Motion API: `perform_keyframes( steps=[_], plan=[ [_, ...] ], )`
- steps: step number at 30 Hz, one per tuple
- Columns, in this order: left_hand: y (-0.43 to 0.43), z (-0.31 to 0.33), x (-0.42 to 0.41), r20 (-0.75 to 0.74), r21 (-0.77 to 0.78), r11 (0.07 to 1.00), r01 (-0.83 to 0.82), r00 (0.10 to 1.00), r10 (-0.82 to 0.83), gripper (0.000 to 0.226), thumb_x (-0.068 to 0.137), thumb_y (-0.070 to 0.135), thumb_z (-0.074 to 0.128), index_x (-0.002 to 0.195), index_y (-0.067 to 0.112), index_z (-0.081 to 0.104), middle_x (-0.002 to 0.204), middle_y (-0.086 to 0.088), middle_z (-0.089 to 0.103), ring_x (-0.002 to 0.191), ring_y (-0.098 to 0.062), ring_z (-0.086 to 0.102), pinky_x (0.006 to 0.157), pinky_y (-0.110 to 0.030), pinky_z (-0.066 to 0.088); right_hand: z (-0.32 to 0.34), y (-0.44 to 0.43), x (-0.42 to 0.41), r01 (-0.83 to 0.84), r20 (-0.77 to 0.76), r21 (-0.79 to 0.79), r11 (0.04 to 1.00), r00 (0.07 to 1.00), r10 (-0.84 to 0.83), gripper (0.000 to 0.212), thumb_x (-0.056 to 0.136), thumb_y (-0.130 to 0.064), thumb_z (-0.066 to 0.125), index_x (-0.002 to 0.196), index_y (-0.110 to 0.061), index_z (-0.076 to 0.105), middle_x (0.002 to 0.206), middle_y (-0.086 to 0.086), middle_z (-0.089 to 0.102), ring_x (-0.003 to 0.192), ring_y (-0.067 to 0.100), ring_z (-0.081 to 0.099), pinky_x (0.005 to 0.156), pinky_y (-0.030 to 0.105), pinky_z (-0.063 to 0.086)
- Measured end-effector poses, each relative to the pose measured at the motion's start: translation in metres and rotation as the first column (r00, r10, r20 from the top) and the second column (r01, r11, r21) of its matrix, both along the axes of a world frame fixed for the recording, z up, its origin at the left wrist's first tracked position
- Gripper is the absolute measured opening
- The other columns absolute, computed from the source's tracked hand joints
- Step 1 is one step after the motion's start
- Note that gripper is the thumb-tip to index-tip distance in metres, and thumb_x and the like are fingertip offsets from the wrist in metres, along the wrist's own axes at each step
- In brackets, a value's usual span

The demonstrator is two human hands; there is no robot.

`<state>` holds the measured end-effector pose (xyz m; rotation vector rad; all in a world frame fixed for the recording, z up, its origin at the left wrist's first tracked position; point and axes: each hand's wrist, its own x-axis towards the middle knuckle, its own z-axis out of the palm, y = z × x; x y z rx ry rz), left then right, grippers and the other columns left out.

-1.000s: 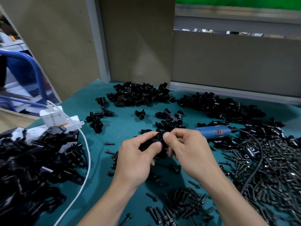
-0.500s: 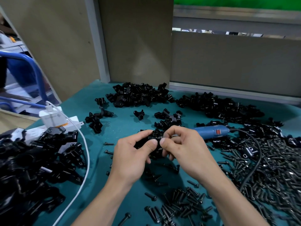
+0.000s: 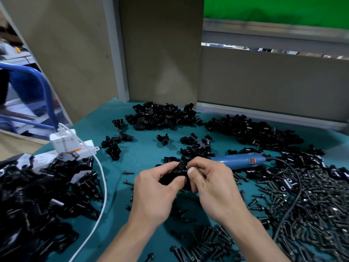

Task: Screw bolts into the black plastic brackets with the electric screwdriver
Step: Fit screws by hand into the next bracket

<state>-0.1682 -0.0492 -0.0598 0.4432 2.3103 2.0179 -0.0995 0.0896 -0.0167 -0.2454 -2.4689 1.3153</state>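
Note:
My left hand grips a black plastic bracket above the middle of the teal table. My right hand meets it from the right, thumb and forefinger pinching a small bolt at the bracket's top; most of the bolt is hidden by the fingertips. The blue electric screwdriver lies on the table just behind my right hand, its black cable curving off to the right. Nobody holds it.
Heaps of black brackets lie at the back and back right. Loose bolts cover the right side and front. Larger black parts fill the left, by a white power strip with charger and white cable.
Both hands stay together on the bracket, with the right fingertips shifting slightly at its top. The view has tilted up a little. The screwdriver has not moved.

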Motion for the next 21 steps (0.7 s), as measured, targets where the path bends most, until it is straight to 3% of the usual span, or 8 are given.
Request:
perform_keyframes(
  steps=[3,5,7,11,13,15,19,21],
  plan=[
    [-0.001,0.002,0.001,-0.054,-0.059,0.998,-0.024,0.998,0.021,0.040,0.077,0.025,0.091,0.096,0.056,0.074,0.095,0.034,0.074,0.087,0.007,0.071,0.079,-0.011,0.055,-0.002,-0.001,0.000,0.035,0.054,0.001,0.999,0.998,-0.035,0.033,0.105,-0.028,0.054,0.074,-0.023,0.063,0.059,0.000,0.066,0.046,0.003,0.049,0.049,0.018,0.039],
    [-0.001,0.005,-0.002,-0.055,-0.050,0.998,-0.039,0.998,0.036,0.041,0.077,0.027,0.090,0.093,0.060,0.073,0.092,0.036,0.072,0.081,0.010,0.070,0.073,-0.006,0.051,-0.004,0.000,0.003,0.074,0.126,-0.094,0.993,0.990,-0.062,0.033,0.105,-0.039,0.052,0.079,-0.025,0.067,0.065,0.000,0.072,0.054,0.009,0.061,0.058,0.026,0.047],
    [-0.003,0.005,-0.007,-0.017,-0.001,0.997,-0.076,0.997,0.076,0.042,0.079,0.028,0.089,0.085,0.065,0.070,0.092,0.029,0.076,0.076,0.002,0.071,0.076,-0.015,0.056,-0.006,0.006,0.007,0.186,0.211,-0.294,0.937,0.969,-0.126,0.030,0.104,-0.038,0.057,0.086,-0.022,0.074,0.074,0.005,0.076,0.063,0.017,0.070,0.064,0.032,0.051],
    [-0.008,-0.002,-0.018,0.132,0.185,0.967,-0.176,0.979,0.153,0.038,0.084,0.023,0.086,0.113,0.044,0.074,0.100,0.009,0.078,0.052,-0.007,0.065,0.061,-0.022,0.055,-0.008,0.036,0.025,0.478,0.374,-0.689,0.545,0.878,-0.298,0.030,0.099,-0.027,0.067,0.112,0.000,0.065,0.090,0.018,0.079,0.074,0.027,0.078,0.058,0.033,0.061],
    [-0.009,-0.004,-0.025,0.190,0.231,0.952,-0.201,0.969,0.158,0.041,0.086,0.019,0.084,0.123,0.032,0.074,0.094,0.003,0.078,0.049,-0.006,0.060,0.058,-0.024,0.052,-0.006,0.050,0.029,0.528,0.411,-0.775,0.347,0.839,-0.358,0.042,0.099,-0.024,0.069,0.126,0.006,0.056,0.100,0.027,0.076,0.080,0.036,0.078,0.059,0.038,0.063],
    [-0.009,-0.006,-0.030,0.219,0.251,0.947,-0.202,0.964,0.148,0.040,0.086,0.019,0.084,0.124,0.030,0.074,0.090,0.004,0.078,0.050,-0.005,0.059,0.060,-0.027,0.052,-0.003,0.058,0.025,0.565,0.457,-0.787,0.246,0.803,-0.383,0.055,0.100,-0.025,0.068,0.140,0.006,0.047,0.105,0.032,0.071,0.087,0.042,0.076,0.061,0.042,0.064],
    [-0.008,-0.011,-0.031,0.235,0.249,0.954,-0.167,0.966,0.108,0.041,0.086,0.022,0.084,0.125,0.030,0.074,0.095,0.005,0.079,0.056,-0.005,0.064,0.061,-0.025,0.057,0.011,0.057,0.002,0.640,0.557,-0.728,0.247,0.761,-0.332,0.069,0.099,-0.039,0.068,0.149,0.000,0.040,0.099,0.027,0.069,0.089,0.039,0.074,0.055,0.040,0.062],
    [-0.007,-0.012,-0.030,0.231,0.210,0.967,-0.146,0.968,0.096,0.040,0.087,0.025,0.084,0.125,0.028,0.074,0.104,0.002,0.078,0.077,-0.015,0.072,0.078,-0.036,0.063,0.016,0.053,-0.008,0.670,0.596,-0.689,0.277,0.741,-0.310,0.070,0.098,-0.043,0.068,0.149,-0.003,0.042,0.094,0.023,0.069,0.088,0.036,0.072,0.061,0.043,0.060]
  ],
)
